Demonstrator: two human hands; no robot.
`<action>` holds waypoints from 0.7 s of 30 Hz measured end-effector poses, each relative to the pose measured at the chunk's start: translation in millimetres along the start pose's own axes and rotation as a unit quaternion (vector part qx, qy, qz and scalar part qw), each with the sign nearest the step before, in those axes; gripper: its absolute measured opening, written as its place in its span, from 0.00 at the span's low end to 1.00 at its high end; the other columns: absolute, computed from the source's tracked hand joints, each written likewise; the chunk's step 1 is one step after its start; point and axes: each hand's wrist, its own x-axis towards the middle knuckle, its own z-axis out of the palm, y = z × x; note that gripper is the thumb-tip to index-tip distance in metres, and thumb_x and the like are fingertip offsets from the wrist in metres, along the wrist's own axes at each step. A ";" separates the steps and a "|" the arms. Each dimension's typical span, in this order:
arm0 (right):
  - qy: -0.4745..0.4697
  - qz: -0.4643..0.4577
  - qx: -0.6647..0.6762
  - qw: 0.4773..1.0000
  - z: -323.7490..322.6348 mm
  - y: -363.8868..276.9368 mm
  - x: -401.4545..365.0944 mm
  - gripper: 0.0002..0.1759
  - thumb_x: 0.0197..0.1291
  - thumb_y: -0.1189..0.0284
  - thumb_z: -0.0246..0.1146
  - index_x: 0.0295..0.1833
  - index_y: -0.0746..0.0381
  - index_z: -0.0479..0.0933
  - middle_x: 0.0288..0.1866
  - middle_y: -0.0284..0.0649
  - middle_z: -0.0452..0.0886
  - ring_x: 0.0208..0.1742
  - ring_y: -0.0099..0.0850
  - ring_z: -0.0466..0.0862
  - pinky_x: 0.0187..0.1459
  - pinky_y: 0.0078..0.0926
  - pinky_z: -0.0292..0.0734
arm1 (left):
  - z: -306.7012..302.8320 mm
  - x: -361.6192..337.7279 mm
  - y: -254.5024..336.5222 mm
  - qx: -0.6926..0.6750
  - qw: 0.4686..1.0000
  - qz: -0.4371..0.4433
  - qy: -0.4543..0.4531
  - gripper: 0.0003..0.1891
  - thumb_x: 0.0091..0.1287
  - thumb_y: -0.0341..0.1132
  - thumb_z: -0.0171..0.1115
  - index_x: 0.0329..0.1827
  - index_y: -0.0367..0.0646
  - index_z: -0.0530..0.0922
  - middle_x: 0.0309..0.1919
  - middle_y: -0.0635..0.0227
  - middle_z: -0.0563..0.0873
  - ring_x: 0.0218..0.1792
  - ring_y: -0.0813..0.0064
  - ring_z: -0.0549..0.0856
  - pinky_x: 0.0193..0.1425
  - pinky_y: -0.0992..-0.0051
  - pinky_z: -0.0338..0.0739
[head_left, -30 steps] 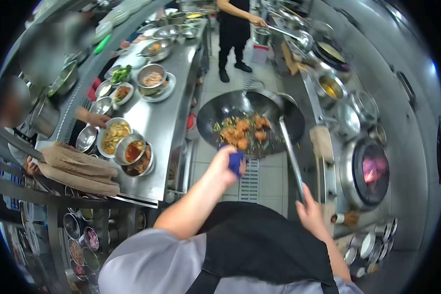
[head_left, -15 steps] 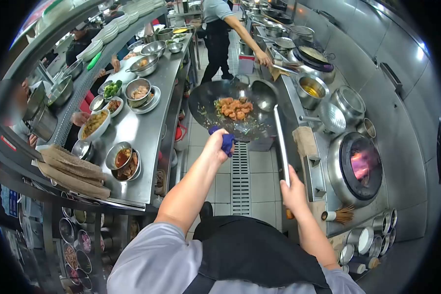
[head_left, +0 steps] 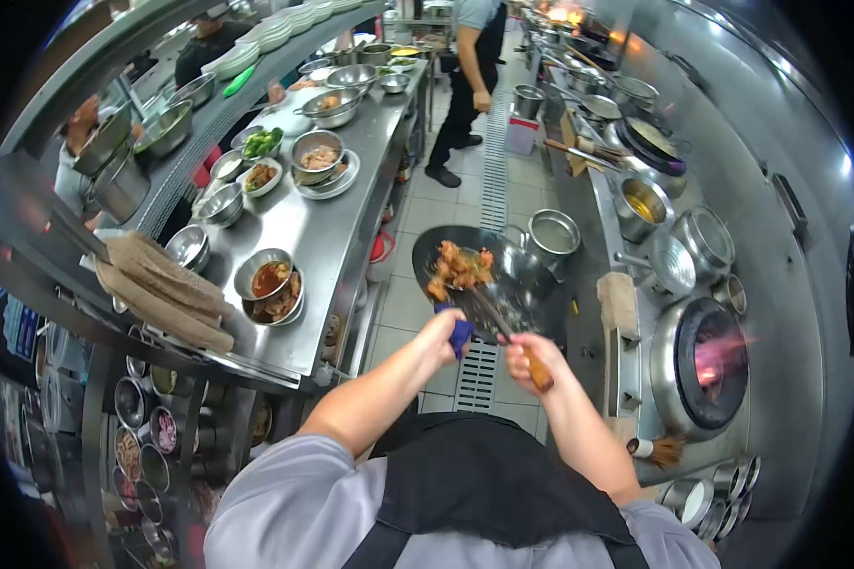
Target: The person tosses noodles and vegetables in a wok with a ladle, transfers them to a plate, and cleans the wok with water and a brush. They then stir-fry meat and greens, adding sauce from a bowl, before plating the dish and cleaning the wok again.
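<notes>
My left hand (head_left: 441, 343) is closed around the wok's handle, with a dark blue cloth (head_left: 460, 334) at the grip. The black wok (head_left: 541, 302) is held tilted over the aisle floor, off the burner. Fried, sauce-coated pieces of food (head_left: 463, 266) are gathered at its far left side. In my right hand (head_left: 533, 362) is a ladle (head_left: 491, 311) with a wooden handle end, reaching into the wok up to the food; its bowl is largely hidden by the pieces.
A lit burner (head_left: 712, 365) flames at right. Beside the wok sits a steel pot (head_left: 553, 232). The left steel counter (head_left: 280, 223) carries bowls of food and folded towels (head_left: 161, 289). A co-worker (head_left: 470, 81) stands farther up the aisle.
The wok has moved down and right, nearer my body. My right hand has come inward and the ladle now reaches the food, which is bunched at the wok's left. The co-worker's arm has dropped.
</notes>
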 end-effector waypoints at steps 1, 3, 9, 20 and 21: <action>-0.008 0.009 -0.017 1.000 -15.7 8.3 2.8 0.08 0.65 0.69 0.53 0.46 0.61 0.72 0.21 0.31 0.68 0.15 0.23 0.66 0.15 0.21 0.58 | -14.7 -6.3 -8.6 -0.022 0.999 -0.016 -0.017 0.07 0.55 0.36 0.54 0.24 0.42 0.70 0.15 0.66 0.73 0.11 0.72 0.72 0.13 0.74 0.68; -0.011 0.015 -0.043 0.999 -21.8 18.6 -4.4 0.09 0.66 0.70 0.53 0.49 0.59 0.72 0.22 0.32 0.68 0.16 0.23 0.66 0.14 0.22 0.60 | -33.4 -25.1 -18.4 -0.038 0.998 -0.035 -0.020 0.07 0.55 0.35 0.54 0.24 0.41 0.70 0.15 0.64 0.72 0.12 0.70 0.72 0.12 0.74 0.68; -0.028 -0.004 -0.109 0.994 -23.5 13.5 -24.6 0.14 0.66 0.71 0.52 0.56 0.59 0.70 0.22 0.33 0.69 0.15 0.24 0.68 0.13 0.22 0.62 | -55.6 -59.8 -23.5 -0.027 1.000 0.001 -0.013 0.06 0.55 0.34 0.54 0.26 0.42 0.70 0.15 0.65 0.73 0.12 0.71 0.73 0.12 0.74 0.68; -0.004 -0.118 -0.174 0.978 44.7 -35.7 -55.9 0.14 0.65 0.72 0.53 0.55 0.61 0.70 0.21 0.34 0.69 0.12 0.25 0.68 0.12 0.23 0.62 | -25.0 -30.8 52.7 -0.079 0.994 0.015 -0.077 0.06 0.54 0.33 0.55 0.25 0.43 0.68 0.16 0.68 0.71 0.12 0.77 0.69 0.13 0.78 0.65; 0.000 -0.126 -0.184 0.975 46.4 -41.3 -64.9 0.14 0.65 0.72 0.53 0.55 0.61 0.70 0.21 0.34 0.69 0.12 0.25 0.68 0.12 0.24 0.61 | -24.0 -37.9 59.8 -0.076 0.994 0.032 -0.076 0.06 0.54 0.33 0.55 0.25 0.41 0.69 0.16 0.66 0.72 0.11 0.76 0.70 0.13 0.78 0.66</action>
